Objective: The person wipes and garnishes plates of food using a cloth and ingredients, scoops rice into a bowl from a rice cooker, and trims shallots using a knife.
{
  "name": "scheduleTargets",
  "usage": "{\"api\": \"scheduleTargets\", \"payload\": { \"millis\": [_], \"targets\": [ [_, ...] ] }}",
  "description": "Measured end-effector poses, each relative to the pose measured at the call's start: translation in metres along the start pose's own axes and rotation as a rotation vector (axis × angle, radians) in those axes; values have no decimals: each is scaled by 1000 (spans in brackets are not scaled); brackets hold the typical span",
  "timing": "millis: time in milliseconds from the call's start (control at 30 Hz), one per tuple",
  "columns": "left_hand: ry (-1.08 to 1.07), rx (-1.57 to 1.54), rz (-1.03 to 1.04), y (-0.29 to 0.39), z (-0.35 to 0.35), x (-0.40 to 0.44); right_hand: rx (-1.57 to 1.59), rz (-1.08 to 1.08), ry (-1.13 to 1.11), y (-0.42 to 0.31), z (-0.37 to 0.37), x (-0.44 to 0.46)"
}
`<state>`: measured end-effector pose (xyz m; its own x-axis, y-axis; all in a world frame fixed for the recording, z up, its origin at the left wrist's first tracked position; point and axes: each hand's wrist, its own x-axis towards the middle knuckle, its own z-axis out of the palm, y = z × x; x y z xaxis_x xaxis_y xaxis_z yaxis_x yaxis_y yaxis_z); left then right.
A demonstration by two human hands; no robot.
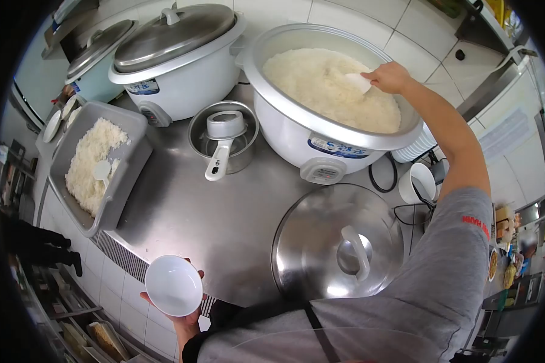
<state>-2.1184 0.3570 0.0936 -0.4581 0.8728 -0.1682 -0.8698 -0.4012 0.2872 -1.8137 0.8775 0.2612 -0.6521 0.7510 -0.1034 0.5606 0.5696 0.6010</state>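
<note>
Toward one o'clock the right hand (pixel 389 78) grips a paddle (pixel 358 83), apparently scooping rice (pixel 306 75) and next needing a level lift, while at seven the left hand (pixel 191 316) cradles a bowl (pixel 174 285).

"6-28"—cooker label (pixel 338 146), sleeve lettering (pixel 476 227)—unclear

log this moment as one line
left hand: holds empty white bowl | right hand: holds white paddle at rice | steel lid: on counter

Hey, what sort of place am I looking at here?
Probably a commercial kitchen: there's a large open cooker full of rice, a steel worktop, and a grey tub holding more rice.
</note>
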Motion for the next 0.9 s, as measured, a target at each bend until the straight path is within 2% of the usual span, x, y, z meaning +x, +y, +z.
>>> {"api": "scheduleTargets", "payload": {
  "millis": [100,167,300,433,500,533,667,733,900],
  "targets": [
    [-33,-20,-8,-1,1,0,33,-62,-14,-18,-9,-23],
    [-64,-35,-23,-5,3,1,166,-100,-47,-35,-13,-35],
    [-148,-86,-104,-11,4,-1,255,-52,-52,-46,-24,-55],
    [-86,-101,-180,-19,13,14,315,-22,-73,-47,-37,-70],
    [-313,-100,-256,-23,20,32,323,-21,-65,-48,-36,-74],
    [-324,-99,-268,-25,27,41,344,-22,-35,-48,-33,-76],
    [-366,-54,-238,-32,54,82,439,23,-37,-46,-25,-77],
    [-360,100,-208,-33,62,102,465,31,-36,-47,-28,-82],
    [-375,123,-211,-40,88,119,638,95,-58,-45,-30,-88]
  ]
}}
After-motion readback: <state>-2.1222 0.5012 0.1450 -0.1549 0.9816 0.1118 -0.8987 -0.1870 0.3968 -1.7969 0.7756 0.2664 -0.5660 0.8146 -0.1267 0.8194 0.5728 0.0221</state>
